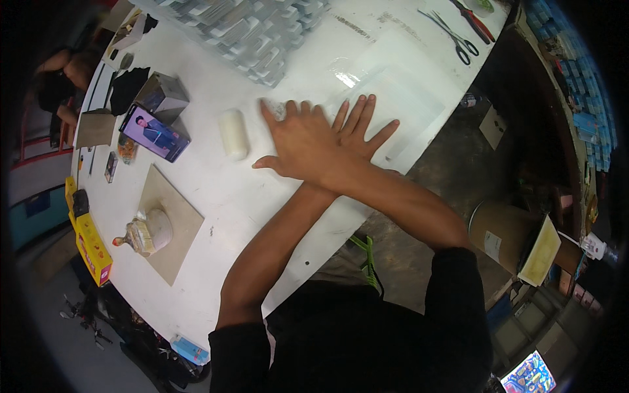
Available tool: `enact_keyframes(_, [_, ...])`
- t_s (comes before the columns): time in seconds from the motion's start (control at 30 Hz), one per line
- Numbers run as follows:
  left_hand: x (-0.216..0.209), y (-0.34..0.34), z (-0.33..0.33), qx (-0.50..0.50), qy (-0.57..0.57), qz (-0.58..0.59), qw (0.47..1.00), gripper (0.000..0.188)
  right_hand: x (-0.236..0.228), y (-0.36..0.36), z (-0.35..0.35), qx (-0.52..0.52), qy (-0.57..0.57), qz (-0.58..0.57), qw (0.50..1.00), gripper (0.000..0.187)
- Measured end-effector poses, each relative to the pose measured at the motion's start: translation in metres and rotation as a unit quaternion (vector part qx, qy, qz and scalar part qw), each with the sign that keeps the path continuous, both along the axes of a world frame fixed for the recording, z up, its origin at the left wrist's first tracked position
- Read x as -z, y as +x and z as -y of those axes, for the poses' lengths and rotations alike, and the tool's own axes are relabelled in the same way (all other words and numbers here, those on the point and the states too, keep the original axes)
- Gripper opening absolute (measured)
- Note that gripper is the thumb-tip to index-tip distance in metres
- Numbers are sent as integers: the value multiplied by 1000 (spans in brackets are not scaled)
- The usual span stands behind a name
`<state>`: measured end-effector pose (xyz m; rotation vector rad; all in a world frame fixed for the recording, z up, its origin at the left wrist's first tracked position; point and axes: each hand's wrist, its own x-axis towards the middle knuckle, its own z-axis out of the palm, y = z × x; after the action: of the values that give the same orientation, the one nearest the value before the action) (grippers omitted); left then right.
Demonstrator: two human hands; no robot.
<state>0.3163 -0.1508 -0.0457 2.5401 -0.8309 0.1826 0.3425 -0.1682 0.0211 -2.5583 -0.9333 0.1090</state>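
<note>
My forearms cross, the right one lying over the left. My left hand (358, 134) rests flat with its fingers spread at the near edge of a translucent plastic sheet (409, 92) on the white table. My right hand (298, 141), slightly blurred, is spread out to the left of it, palm down, above the table. By its fingertips a small crumpled clear piece shows in part; whether the hand touches it, I cannot tell. Left of my right hand lies a whitish cylinder (234, 134), like a roll or a block, apart from the fingers.
Folded clear plastic pieces (242, 33) are heaped at the far side. Scissors (452, 36) and red-handled pliers (473, 21) lie far right. At left are a propped phone (155, 133), a white tub (157, 230) on cardboard (171, 252), and a yellow box (92, 245).
</note>
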Motion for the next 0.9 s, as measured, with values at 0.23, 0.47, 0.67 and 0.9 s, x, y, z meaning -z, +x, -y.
enact_keyframes(0.23, [12, 0, -5, 28, 10, 12, 999, 81, 0, -2, -64, -138, -134, -66, 979, 71])
enact_keyframes(0.47, [11, 0, -3, 12, 71, 52, 996, 74, 27, -13, -121, -281, 34, 151, 947, 60])
enact_keyframes(0.67, [16, -3, -6, 11, -7, 50, 999, 68, 37, -17, -156, -258, 108, 186, 942, 49])
enact_keyframes(0.9, [15, -3, -3, 6, -27, 62, 998, 65, 32, -13, -143, -193, -4, 2, 981, 49])
